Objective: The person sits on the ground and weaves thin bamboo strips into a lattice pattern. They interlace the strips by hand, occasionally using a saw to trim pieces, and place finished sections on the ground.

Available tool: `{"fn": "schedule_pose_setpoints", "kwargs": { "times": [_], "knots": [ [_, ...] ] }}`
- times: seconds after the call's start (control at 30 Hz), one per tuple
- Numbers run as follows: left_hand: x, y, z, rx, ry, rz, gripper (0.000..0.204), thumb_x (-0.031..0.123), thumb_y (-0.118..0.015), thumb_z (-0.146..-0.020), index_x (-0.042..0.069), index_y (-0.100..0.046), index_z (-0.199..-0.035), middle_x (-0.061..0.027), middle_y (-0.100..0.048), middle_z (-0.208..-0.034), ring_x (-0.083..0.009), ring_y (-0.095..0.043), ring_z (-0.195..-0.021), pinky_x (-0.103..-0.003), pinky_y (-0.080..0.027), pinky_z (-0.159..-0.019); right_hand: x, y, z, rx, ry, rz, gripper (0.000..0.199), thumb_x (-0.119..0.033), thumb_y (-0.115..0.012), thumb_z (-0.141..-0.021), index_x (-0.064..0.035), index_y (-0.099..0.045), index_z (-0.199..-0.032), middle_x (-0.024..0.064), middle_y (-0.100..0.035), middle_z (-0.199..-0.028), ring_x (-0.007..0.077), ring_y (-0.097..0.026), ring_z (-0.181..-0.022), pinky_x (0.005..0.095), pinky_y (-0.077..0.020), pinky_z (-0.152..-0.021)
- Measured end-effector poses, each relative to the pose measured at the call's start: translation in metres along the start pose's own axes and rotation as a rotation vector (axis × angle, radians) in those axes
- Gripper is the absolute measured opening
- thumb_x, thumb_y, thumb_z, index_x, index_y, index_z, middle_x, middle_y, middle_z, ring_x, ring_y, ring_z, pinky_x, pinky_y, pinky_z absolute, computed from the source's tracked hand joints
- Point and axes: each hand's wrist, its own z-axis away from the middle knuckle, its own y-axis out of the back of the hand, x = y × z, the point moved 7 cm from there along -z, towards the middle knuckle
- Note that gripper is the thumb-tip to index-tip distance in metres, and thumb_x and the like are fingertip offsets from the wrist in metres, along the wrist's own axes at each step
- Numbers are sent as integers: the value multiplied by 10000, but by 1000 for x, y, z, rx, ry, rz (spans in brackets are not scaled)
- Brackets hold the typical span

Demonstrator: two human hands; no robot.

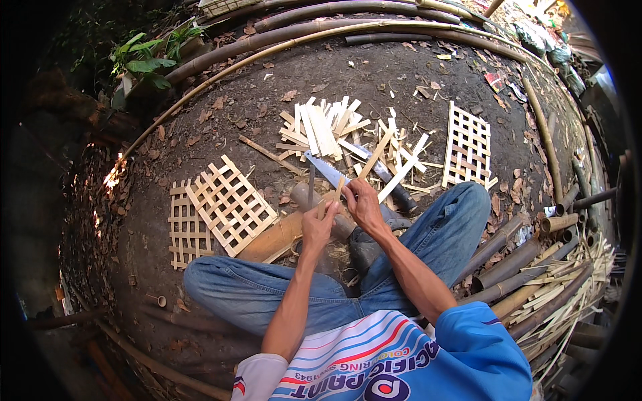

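Both my hands are closed in front of my crossed legs. My left hand (pixel 317 227) pinches a thin pale bamboo strip (pixel 339 190) that slants up toward my right hand (pixel 364 206). The fingers of my right hand are curled at a bamboo strip (pixel 377 154) which reaches up toward the pile. A narrow dark upright piece (pixel 311 180) rises by my left hand; its kind is unclear. A saw (pixel 325 171) with a toothed grey blade points away to the left, its near end hidden by my right hand. Under my hands lies a thick bamboo piece (pixel 277 235).
Ahead is a pile of cut bamboo strips (pixel 323 130), with a black-handled blade (pixel 402 197) at its right. Woven bamboo lattice panels lie left (pixel 231 206) and right (pixel 467 148). Bamboo poles (pixel 334 28) border the far ground; more poles (pixel 501 257) and shavings lie right.
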Motion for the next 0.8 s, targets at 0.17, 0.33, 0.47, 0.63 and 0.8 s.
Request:
{"fn": "schedule_pose_setpoints", "kwargs": {
  "times": [0.17, 0.33, 0.47, 0.63, 0.8],
  "knots": [
    [-6, 14, -5, 87, 39, 123, 359, 347, -642, -937, 4, -697, -1029, -33, -675, -814, -58, -525, -617, -218, -404, -557, 2, -17, 9, -154, 70, 79, 155, -103, -589, -897, 31, -572, -821, 212, -546, -843, 410, -543, -754, 493, -423, -672],
    [-1, 28, -11, 121, 99, 282, 397, 390, -632, -938, 17, -677, -1068, -36, -667, -826, -61, -543, -616, -208, -409, -551, 40, -23, 16, -243, -136, 372, 164, -115, -572, -908, 43, -619, -914, 217, -587, -912, 424, -586, -858, 458, -493, -757],
    [-2, 24, -9, 48, 140, 446, 434, 421, -614, -940, 22, -666, -1103, -39, -674, -815, -52, -540, -611, -198, -407, -537, 8, -8, -2, -33, -127, -228, 272, -200, -605, -932, 23, -645, -1082, 157, -626, -893, 301, -645, -870, 364, -545, -719],
    [1, 0, -3, -112, 168, 424, 444, 409, -633, -930, 21, -646, -1144, -42, -681, -838, -54, -551, -632, -193, -414, -546, 23, -24, 0, -151, -403, -568, 320, -298, -717, -883, -3, -626, -972, 56, -613, -838, 129, -611, -754, 284, -554, -601],
    [-2, -7, -1, -135, 131, 369, 421, 372, -680, -905, 20, -648, -1134, -37, -675, -843, -63, -574, -674, -192, -426, -574, 11, -22, 5, -164, -494, -631, 299, -257, -761, -851, -16, -586, -878, 52, -609, -826, 108, -574, -697, 274, -531, -597]
  ]
}}
